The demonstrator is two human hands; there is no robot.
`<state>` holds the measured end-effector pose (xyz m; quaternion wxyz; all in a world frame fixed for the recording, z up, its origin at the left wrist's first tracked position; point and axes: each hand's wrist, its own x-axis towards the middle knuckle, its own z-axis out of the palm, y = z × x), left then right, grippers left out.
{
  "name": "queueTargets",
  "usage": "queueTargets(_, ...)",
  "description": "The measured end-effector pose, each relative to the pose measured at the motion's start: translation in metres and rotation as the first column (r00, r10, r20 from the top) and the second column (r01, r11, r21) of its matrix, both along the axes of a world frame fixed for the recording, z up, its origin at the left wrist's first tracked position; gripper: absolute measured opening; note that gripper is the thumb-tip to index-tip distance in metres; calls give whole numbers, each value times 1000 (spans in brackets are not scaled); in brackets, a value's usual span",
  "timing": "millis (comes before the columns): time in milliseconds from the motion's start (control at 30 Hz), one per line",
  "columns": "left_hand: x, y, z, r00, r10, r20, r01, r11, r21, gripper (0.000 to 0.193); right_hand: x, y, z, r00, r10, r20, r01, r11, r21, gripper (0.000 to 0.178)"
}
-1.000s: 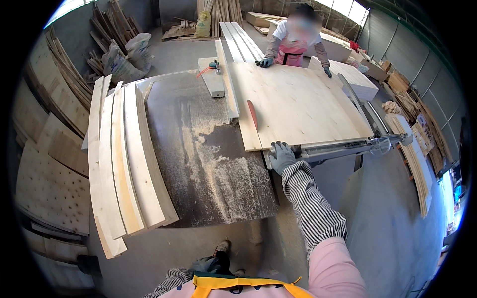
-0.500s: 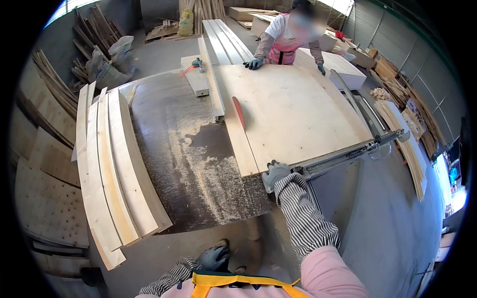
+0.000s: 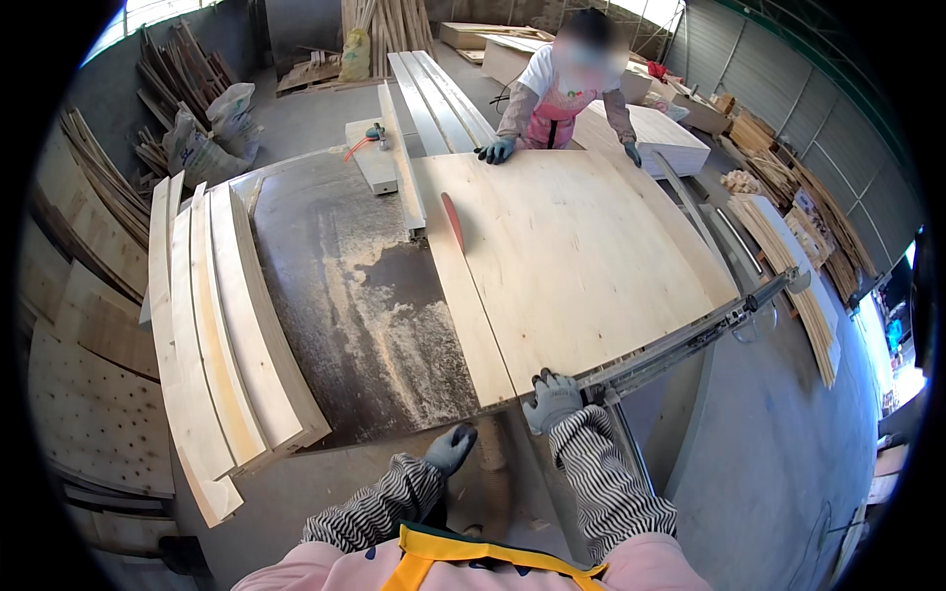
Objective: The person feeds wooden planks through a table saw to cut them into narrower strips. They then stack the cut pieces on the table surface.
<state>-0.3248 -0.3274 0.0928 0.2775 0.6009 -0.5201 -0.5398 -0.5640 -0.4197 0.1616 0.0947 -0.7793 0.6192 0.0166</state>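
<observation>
A large pale plywood sheet (image 3: 591, 246) lies on the saw table (image 3: 340, 295), with a long straight cut running from the red saw blade (image 3: 452, 223) to its near edge. My right hand (image 3: 555, 399), in a grey glove, grips that near edge just right of the cut, fingertips over the top. Left of the cut lies a narrow strip (image 3: 475, 335). My left hand (image 3: 451, 450), also gloved, hovers just off the table's near edge with its fingers curled and nothing visible in them. The blade stands well beyond both hands.
Across the sheet a co-worker (image 3: 562, 98) leans with gloved hands at its far edge. A metal fence (image 3: 402, 167) stands left of the blade. Long wooden strips (image 3: 222, 325) are stacked on the table's left. A metal rail (image 3: 680, 340) borders the sheet's near right.
The plywood sheet has slid toward me, along with my right hand on its edge. My left hand has come up and forward to near the table edge. The co-worker leans further over.
</observation>
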Motion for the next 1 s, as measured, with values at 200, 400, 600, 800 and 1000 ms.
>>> queueTargets(200,-30,-22,0,815,426,-393,-169,823,542,43,-21,68,15,1000,-9,-26,11,995,98,60)
queueTargets(400,-69,-21,27,934,313,-174,-226,892,391,75,-48,140,24,999,-16,44,15,1000,12,58)
queueTargets(600,-113,21,18,823,512,-246,-455,854,254,57,-72,204,29,999,-4,38,4,1000,-6,57)
queueTargets(800,-144,60,57,714,647,-267,-598,763,248,40,-89,257,42,991,-110,79,103,991,87,50)
queueTargets(1000,-155,82,111,712,618,-334,-549,786,285,42,-77,280,67,957,-206,-202,257,928,270,63)
